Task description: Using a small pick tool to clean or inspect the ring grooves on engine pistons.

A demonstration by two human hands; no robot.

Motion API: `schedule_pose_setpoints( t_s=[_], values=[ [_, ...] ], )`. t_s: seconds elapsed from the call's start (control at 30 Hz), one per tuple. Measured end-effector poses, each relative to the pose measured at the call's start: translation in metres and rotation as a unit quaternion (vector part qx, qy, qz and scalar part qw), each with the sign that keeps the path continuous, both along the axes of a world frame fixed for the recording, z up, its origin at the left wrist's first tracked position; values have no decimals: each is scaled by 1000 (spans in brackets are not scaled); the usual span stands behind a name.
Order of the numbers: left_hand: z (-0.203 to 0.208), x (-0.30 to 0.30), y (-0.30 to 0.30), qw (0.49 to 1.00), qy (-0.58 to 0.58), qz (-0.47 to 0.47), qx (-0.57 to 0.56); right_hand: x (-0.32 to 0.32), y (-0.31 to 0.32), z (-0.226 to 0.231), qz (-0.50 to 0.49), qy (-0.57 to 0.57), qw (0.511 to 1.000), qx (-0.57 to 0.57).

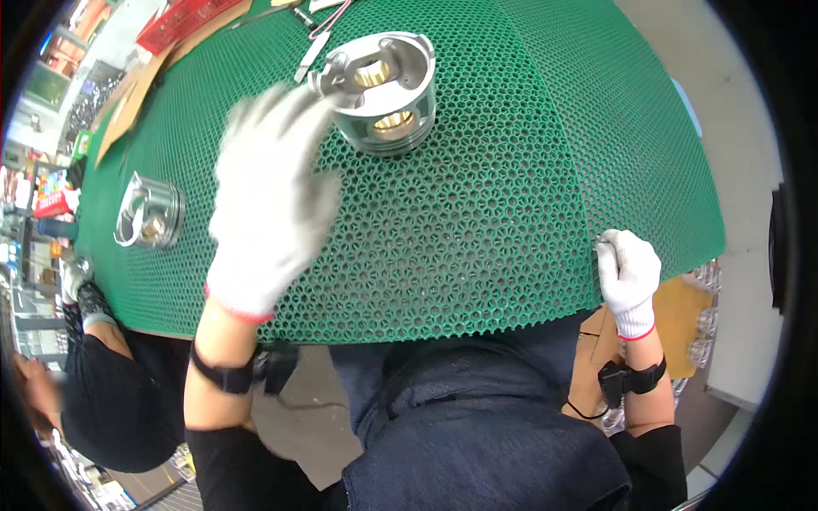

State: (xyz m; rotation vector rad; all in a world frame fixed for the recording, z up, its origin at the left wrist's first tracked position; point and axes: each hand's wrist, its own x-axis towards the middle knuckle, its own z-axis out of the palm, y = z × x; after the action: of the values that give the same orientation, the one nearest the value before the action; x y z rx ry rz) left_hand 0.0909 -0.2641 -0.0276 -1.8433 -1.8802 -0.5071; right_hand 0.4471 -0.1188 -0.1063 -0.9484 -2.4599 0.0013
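Observation:
A large silver engine piston (418,115) stands on the green honeycomb mat (477,213), its open skirt end up and brass-coloured bushings showing in its pin bores. My left hand (273,192), in a white knit glove, hovers beside the piston with fingers spread and nothing seen in it; motion smears it somewhat. The fingertips overlap the piston's left rim in view, and whether they touch it I cannot tell. Near the mat's front right edge, my gloved right hand (630,268) is closed, fingers curled in; what it holds, if anything, is hidden.
A second piston (170,209) lies tilted on the mat at the left. Beyond it are cardboard (132,106), a red crate (183,25) and a pale flat tool (313,55) by a pink wire. At far left, a co-worker's gloved hand (75,277) reaches the table edge.

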Motion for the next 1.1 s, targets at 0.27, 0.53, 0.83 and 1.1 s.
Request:
schedule_pose_setpoints(
  t_s=[0.27,0.53,0.83,1.1],
  values=[
    [-13,7,51,987,7,122,-103,6,-2,-1,17,19,1000,9],
    [-66,56,-92,873,-462,150,42,14,-2,-4,27,14,999,29],
    [-80,99,-154,796,-557,223,78,6,2,-10,23,20,998,46],
    [-60,63,-131,592,-799,-29,102,3,-1,-5,30,22,999,35]
  ],
)
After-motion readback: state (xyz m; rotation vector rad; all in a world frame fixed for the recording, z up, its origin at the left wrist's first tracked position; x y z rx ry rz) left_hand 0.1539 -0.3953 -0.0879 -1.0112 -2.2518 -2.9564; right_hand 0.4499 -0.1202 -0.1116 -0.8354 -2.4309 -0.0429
